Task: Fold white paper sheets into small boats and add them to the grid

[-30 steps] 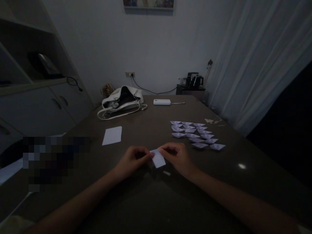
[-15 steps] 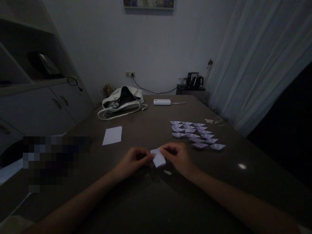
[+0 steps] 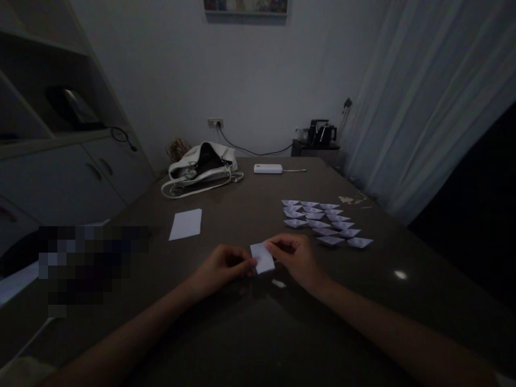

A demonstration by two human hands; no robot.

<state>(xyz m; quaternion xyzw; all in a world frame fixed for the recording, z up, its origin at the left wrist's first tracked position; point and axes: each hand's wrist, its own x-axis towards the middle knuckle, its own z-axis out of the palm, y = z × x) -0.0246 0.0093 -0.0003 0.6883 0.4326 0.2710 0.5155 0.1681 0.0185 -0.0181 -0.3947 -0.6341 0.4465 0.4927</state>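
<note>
A small folded white paper [image 3: 262, 257] is pinched between both of my hands just above the dark table [image 3: 250, 328]. My left hand [image 3: 221, 267] grips its left edge with curled fingers. My right hand [image 3: 295, 259] grips its upper right edge, fingers closed. A tiny white paper scrap [image 3: 278, 283] lies on the table just below the paper. Several folded paper boats [image 3: 324, 223] sit in rows to the right, beyond my right hand. A flat white sheet of paper [image 3: 186, 224] lies to the left, farther back.
A white handbag [image 3: 201, 167] and a white power bank [image 3: 268, 169] with a cable lie at the table's far end. Cabinets [image 3: 72, 177] stand on the left, a curtain [image 3: 423, 107] on the right. A kettle [image 3: 322, 133] sits on a side table. A blurred patch covers the left.
Both hands have lifted the paper slightly and turned it more upright; its lower corner has drawn in. Everything else is still.
</note>
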